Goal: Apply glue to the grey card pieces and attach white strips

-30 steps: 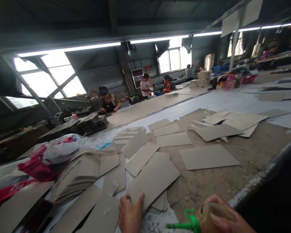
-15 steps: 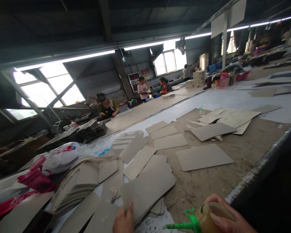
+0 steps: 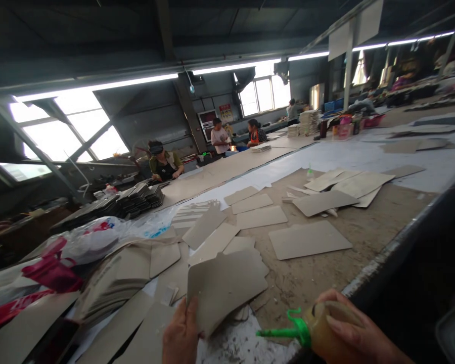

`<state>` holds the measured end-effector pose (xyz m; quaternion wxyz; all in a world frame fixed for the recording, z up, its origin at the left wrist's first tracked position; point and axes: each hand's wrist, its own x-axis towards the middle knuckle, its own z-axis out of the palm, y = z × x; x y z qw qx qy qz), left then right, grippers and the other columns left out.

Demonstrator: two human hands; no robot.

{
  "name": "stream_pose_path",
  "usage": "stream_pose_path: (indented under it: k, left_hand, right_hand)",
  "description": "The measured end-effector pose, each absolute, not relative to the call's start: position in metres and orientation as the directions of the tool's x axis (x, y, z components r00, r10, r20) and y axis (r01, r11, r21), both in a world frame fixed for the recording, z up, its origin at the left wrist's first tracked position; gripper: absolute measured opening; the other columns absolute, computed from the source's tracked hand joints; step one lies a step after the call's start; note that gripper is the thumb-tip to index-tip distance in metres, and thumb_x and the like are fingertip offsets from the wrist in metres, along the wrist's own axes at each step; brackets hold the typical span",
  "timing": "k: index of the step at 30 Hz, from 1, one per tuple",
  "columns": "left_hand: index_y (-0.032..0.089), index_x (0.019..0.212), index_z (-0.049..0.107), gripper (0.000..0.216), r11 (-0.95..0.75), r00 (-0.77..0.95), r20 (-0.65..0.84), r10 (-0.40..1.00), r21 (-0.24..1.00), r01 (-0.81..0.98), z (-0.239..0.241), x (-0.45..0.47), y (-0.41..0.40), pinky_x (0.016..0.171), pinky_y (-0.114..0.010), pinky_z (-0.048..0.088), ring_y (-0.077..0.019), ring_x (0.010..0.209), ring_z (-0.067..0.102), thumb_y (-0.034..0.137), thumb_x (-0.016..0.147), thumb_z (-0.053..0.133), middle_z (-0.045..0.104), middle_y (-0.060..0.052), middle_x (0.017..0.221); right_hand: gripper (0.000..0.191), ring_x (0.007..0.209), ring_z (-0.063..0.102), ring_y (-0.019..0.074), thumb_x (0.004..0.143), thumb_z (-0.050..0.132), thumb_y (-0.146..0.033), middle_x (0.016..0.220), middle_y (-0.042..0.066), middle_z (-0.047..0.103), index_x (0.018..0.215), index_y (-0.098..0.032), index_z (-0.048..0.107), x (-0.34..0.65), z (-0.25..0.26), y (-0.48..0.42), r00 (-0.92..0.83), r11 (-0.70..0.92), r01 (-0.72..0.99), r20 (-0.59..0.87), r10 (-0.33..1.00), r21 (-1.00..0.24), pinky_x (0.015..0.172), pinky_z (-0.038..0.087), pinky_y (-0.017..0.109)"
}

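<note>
My left hand (image 3: 182,329) is closed on the near left edge of a grey cardboard piece (image 3: 227,290) with a notched right end. That piece is tilted up, its near side raised off the pieces below. In my right hand (image 3: 349,323) is a glue bottle (image 3: 328,333) with amber contents and a green nozzle (image 3: 276,332) pointing left, beside the cardboard. Under the cardboard a few more pieces (image 3: 242,314) show on the white, glue-stained table surface. A single flat cardboard sheet (image 3: 311,240) lies farther right.
Loose cardboard sheets (image 3: 261,216) and a stack (image 3: 116,275) lie around the table. Left are a plastic bag (image 3: 102,237) and a pink bag (image 3: 53,270). A small green-tipped bottle (image 3: 310,173) stands farther back. The table edge (image 3: 382,263) runs along the right; co-workers (image 3: 165,163) sit beyond.
My left hand has lifted the notched cardboard piece and tilted it up from the pile. The glue bottle in my right hand has moved slightly up in view.
</note>
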<state>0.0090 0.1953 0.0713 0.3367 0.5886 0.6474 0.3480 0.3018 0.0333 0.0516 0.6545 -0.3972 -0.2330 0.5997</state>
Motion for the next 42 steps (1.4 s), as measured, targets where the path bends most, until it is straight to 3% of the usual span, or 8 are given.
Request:
stream_pose_path:
  k: [2,5,9,15,22,28,33,42]
  left_hand:
    - [0.021,0.092,0.062,0.047,0.133,-0.077,-0.113,0.991,0.928,0.349,0.076,0.011,0.171,0.05,-0.031,0.044,-0.0198,0.052,0.053,0.065,0.075,0.055,0.056,0.001,0.058]
    - [0.021,0.104,0.058,0.06,0.304,-0.122,-0.292,0.948,0.948,0.096,0.063,0.017,0.125,0.045,-0.029,0.042,-0.0165,0.05,0.05,0.067,0.067,0.064,0.059,0.003,0.065]
    - [0.016,0.111,0.057,0.063,0.461,-0.171,-0.446,0.878,0.885,0.059,0.024,0.023,0.072,0.042,-0.031,0.039,-0.0189,0.047,0.051,0.065,0.071,0.059,0.057,0.001,0.058]
    - [0.015,0.104,0.062,0.05,0.431,-0.127,-0.424,0.897,0.902,0.032,0.017,0.009,0.048,0.057,-0.029,0.045,-0.0174,0.063,0.055,0.055,0.074,0.058,0.066,-0.003,0.077]
    - [0.018,0.065,0.055,0.04,0.432,-0.051,-0.431,0.901,0.901,0.026,0.032,0.0,0.046,0.048,-0.024,0.035,-0.0111,0.052,0.043,0.058,0.066,0.063,0.052,0.002,0.057]
    - [0.018,0.066,0.055,0.041,0.431,-0.05,-0.432,0.9,0.902,-0.031,0.028,0.001,0.043,0.047,-0.023,0.035,-0.0107,0.052,0.043,0.059,0.067,0.063,0.054,0.002,0.058]
    - [0.018,0.069,0.057,0.041,0.424,-0.039,-0.427,0.903,0.903,-0.068,0.028,0.0,0.043,0.049,-0.023,0.037,-0.0124,0.055,0.047,0.058,0.068,0.063,0.058,0.0,0.06]
    - [0.016,0.087,0.066,0.037,0.408,0.003,-0.412,0.911,0.9,-0.153,0.024,-0.001,0.041,0.064,-0.028,0.047,-0.0179,0.067,0.06,0.051,0.075,0.063,0.071,-0.006,0.08]
  right_hand:
    - [0.041,0.058,0.057,0.0156,0.071,0.077,-0.049,0.071,0.0,0.062,0.089,-0.022,0.053,0.303,0.068,0.026,0.202,-0.056,-0.572,-0.207,0.957,-0.818,0.051,0.044,0.024]
    - [0.036,0.07,0.059,0.018,0.073,0.074,-0.048,0.083,0.001,0.063,0.093,-0.024,0.056,0.304,0.088,0.017,0.242,-0.109,-0.515,-0.267,0.933,-0.85,0.061,0.049,0.029]
    - [0.039,0.071,0.06,0.0209,0.073,0.073,-0.05,0.084,0.002,0.063,0.096,-0.025,0.054,0.3,0.095,0.019,0.203,-0.209,-0.376,-0.301,0.932,-0.903,0.063,0.049,0.032]
    - [0.043,0.065,0.055,0.0177,0.075,0.07,-0.055,0.075,-0.001,0.059,0.099,-0.025,0.051,0.271,0.091,0.028,0.216,-0.248,0.004,-0.242,0.946,-0.969,0.057,0.042,0.026]
    - [0.036,0.065,0.053,0.0154,0.084,0.062,-0.05,0.077,-0.002,0.057,0.105,-0.025,0.048,0.242,0.09,0.035,0.072,-0.184,0.3,-0.17,0.983,-0.936,0.058,0.045,0.026]
    - [0.031,0.06,0.051,0.0147,0.082,0.064,-0.043,0.074,-0.003,0.054,0.103,-0.025,0.05,0.223,0.092,0.043,0.038,-0.09,0.418,-0.081,0.996,-0.904,0.054,0.042,0.025]
    - [0.026,0.072,0.056,0.0171,0.084,0.063,-0.034,0.086,0.001,0.057,0.104,-0.024,0.05,0.212,0.092,0.048,-0.04,0.004,0.502,-0.018,0.999,-0.865,0.061,0.046,0.027]
    - [0.021,0.084,0.06,0.0211,0.087,0.056,-0.028,0.095,0.004,0.057,0.104,-0.024,0.046,0.219,0.101,0.046,-0.185,0.087,0.631,-0.04,0.982,-0.771,0.063,0.048,0.03]
